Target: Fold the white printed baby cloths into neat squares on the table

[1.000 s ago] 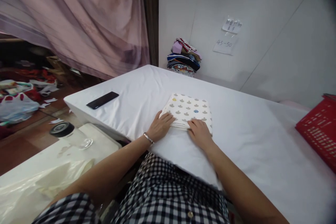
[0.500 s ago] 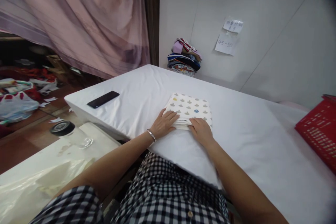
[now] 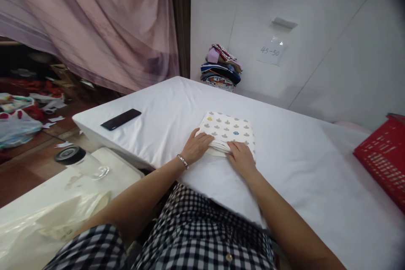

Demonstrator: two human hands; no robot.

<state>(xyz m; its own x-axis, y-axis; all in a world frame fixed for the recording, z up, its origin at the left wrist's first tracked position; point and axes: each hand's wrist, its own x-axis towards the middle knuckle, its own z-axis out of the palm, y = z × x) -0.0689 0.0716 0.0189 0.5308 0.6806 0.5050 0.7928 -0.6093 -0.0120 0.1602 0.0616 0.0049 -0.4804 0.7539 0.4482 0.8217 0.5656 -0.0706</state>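
Observation:
A folded white cloth (image 3: pixel 226 125) with grey prints, one yellow mark and one blue mark lies on the white-covered table in front of me. My left hand (image 3: pixel 196 147), with a bracelet at its wrist, grips the near left corner, its fingers bent over the edge. At the near right side my right hand (image 3: pixel 242 156) has its fingers closed on the same edge. Between the two hands the stacked layers of the fold show. The undersides of both hands are hidden.
A black phone (image 3: pixel 121 119) lies on the table (image 3: pixel 303 160) to the left. Folded clothes (image 3: pixel 221 67) are piled at the wall. A red basket (image 3: pixel 384 156) stands right. On the left side surface are a black-lidded clear bottle (image 3: pixel 91 166) and a plastic bag (image 3: pixel 47 228).
The near edge of the cloth between my hands shifts a little, its layers showing differently. Both hands stay at nearly the same places. The upper paper on the wall has flapped up.

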